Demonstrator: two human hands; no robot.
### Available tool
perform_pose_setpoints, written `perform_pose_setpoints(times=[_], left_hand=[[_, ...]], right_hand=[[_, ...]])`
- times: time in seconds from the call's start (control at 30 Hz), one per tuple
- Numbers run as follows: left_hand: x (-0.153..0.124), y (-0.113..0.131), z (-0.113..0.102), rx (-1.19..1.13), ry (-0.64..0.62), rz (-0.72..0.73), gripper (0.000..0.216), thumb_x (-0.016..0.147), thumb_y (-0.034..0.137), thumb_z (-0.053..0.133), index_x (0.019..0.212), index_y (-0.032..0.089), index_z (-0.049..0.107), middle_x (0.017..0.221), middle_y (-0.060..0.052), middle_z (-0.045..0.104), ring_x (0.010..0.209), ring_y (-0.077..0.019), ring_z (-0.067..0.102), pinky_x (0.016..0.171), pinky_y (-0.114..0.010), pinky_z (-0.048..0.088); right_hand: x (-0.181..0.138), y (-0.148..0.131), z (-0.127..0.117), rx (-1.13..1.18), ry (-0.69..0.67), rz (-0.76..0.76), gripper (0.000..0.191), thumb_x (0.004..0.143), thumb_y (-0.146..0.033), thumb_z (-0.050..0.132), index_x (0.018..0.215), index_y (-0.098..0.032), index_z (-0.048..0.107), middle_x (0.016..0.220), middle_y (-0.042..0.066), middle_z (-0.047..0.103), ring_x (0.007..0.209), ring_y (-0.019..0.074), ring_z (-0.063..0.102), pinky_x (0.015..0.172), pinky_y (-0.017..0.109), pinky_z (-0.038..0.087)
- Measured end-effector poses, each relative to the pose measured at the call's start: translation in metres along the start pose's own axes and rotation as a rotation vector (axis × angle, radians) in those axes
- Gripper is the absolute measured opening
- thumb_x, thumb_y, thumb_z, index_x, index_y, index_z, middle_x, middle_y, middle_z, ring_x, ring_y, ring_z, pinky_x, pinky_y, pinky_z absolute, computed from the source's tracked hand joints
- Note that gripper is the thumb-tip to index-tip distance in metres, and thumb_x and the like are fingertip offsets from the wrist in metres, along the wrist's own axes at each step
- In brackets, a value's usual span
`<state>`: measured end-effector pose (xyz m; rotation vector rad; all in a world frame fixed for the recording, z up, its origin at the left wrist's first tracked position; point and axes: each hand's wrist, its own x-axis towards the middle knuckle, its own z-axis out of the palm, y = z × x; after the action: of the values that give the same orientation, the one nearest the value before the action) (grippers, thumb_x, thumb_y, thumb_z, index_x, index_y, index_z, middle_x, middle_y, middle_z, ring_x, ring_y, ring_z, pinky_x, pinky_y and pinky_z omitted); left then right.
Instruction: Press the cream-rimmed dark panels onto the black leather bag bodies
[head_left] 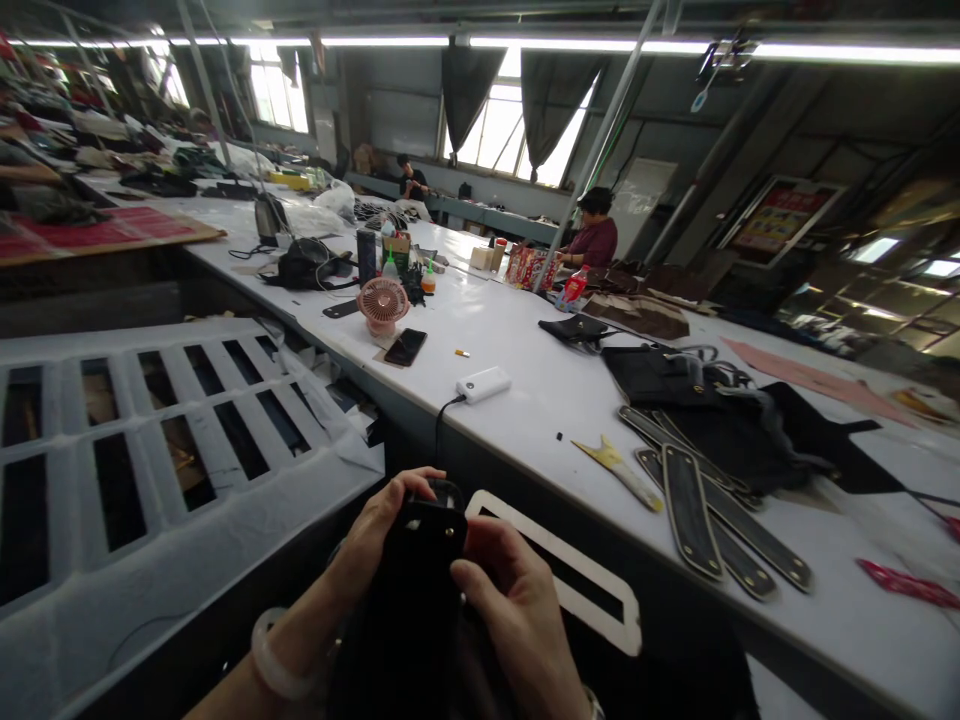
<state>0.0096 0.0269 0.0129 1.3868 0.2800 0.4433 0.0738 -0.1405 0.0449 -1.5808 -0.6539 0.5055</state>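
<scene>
Low in front of me I hold a black leather piece (416, 575) with a rounded end and small shiny studs near its top. My left hand (379, 525) wraps round its left side, with fingertips over the top end. At the right edge of the piece, my right hand (514, 595) has curled fingers and a bent thumb against it. Dark material hides the lower part of the piece. Just behind my right hand lies a cream frame-shaped piece (559, 560) with a long slot, below the table edge.
On the white table (517, 470) lie a yellow-bladed tool (619, 472), black straps (691, 510), a black bag (660, 378), a white power bank (484, 384), a phone (406, 347) and a pink fan (383, 303). A slotted white rack (225, 500) stands left. Two people work farther back.
</scene>
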Motion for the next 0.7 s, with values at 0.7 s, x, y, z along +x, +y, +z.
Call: perform_pose_setpoints(times=[0.7], left_hand=[[-0.004, -0.001, 0.001, -0.191, 0.040, 0.030, 0.051, 0.096, 0.057, 0.029, 0.085, 0.020, 0.062, 0.125, -0.007, 0.059, 0.107, -0.0262, 0.056, 0.090, -0.034, 0.044]], right_hand=[[-0.035, 0.028, 0.035, -0.098, 0.209, -0.493, 0.024, 0.093, -0.028, 0.052, 0.070, -0.022, 0.052, 0.065, -0.001, 0.049, 0.061, 0.0139, 0.049, 0.055, 0.026, 0.039]])
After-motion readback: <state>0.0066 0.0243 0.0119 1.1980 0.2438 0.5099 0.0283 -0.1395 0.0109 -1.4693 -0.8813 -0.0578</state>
